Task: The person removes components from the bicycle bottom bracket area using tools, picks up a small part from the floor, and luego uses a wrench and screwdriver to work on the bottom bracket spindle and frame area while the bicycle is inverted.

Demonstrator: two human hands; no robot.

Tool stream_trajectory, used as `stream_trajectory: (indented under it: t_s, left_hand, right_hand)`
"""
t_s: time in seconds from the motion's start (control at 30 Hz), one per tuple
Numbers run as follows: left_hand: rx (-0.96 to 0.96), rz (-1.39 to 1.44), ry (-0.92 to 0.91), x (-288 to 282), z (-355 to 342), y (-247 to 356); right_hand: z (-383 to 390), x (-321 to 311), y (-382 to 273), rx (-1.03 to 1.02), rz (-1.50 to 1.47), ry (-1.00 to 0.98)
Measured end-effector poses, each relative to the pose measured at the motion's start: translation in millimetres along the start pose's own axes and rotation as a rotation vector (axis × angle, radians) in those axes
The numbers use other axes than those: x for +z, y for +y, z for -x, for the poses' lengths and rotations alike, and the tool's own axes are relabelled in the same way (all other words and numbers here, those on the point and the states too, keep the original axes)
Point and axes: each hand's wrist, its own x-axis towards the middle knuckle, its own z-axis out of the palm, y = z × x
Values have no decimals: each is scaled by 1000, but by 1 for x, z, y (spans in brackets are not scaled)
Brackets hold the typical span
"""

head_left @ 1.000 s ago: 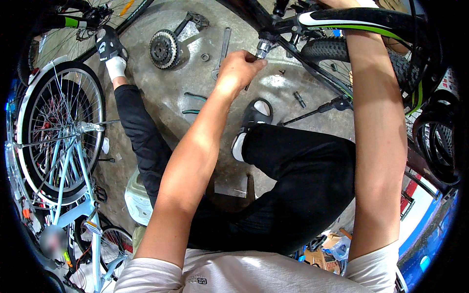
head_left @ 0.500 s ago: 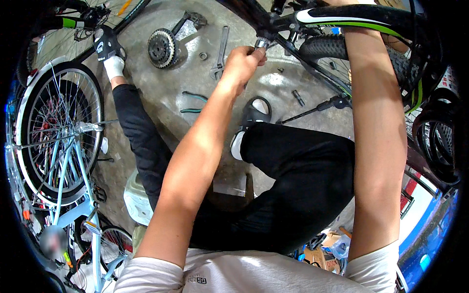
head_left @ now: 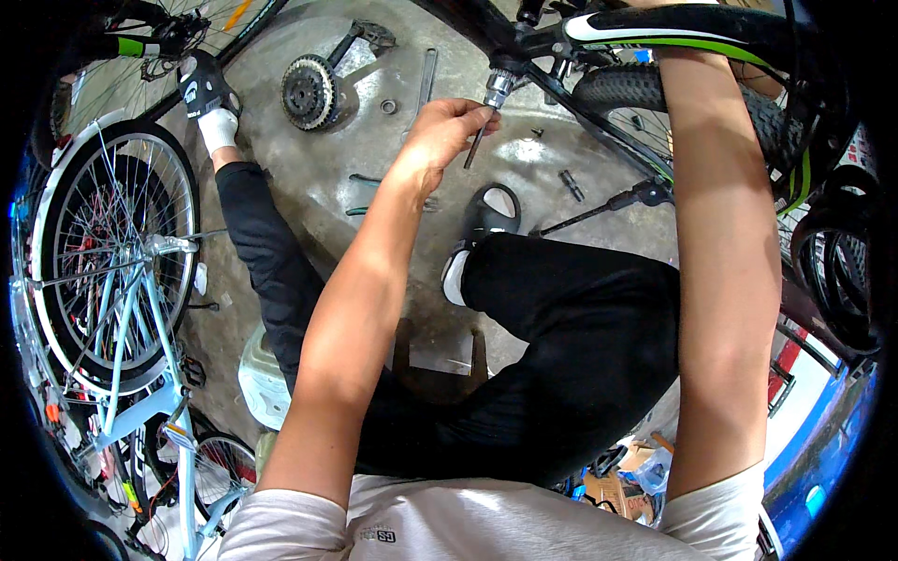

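At the underside of the black bicycle frame (head_left: 561, 98), my left hand (head_left: 447, 131) pinches a thin dark rod (head_left: 475, 148). The rod hangs slantwise below a silver ribbed cylindrical fitting (head_left: 499, 86), which sits at the frame's lower joint. Thumb and forefinger meet just under this fitting. My right arm reaches up past a black, white and green curved bicycle part (head_left: 673, 35). Only a sliver of my right hand (head_left: 655, 4) shows at the top edge, and its fingers are hidden.
On the concrete floor lie a crankset (head_left: 311, 92), a metal ring (head_left: 389, 107), a wrench (head_left: 427, 79), pliers (head_left: 363, 194) and a small dark cylindrical part (head_left: 571, 185). A kickstand (head_left: 608, 204) stretches towards my shoe (head_left: 493, 208). A light blue bicycle (head_left: 122, 327) stands at left.
My left hand has shifted slightly left and down, uncovering more of the silver fitting and the rod. My right arm looks unchanged.
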Motion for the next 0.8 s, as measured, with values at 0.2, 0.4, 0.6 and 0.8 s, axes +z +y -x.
stream_trajectory:
  t_s: [0.2, 0.4, 0.6, 0.8]
  left_hand:
    - [82, -189, 140, 3, -4, -4]
    - [184, -648, 420, 22, 4, -3]
    - [39, -117, 23, 4, 8, -1]
    - [-7, 20, 28, -1, 4, -1]
  right_hand:
    - [0, 5, -30, 336, -411, 75]
    - [1, 6, -30, 373, -487, 108]
    - [2, 6, -28, 358, -468, 108]
    - [-1, 5, -26, 364, -508, 89]
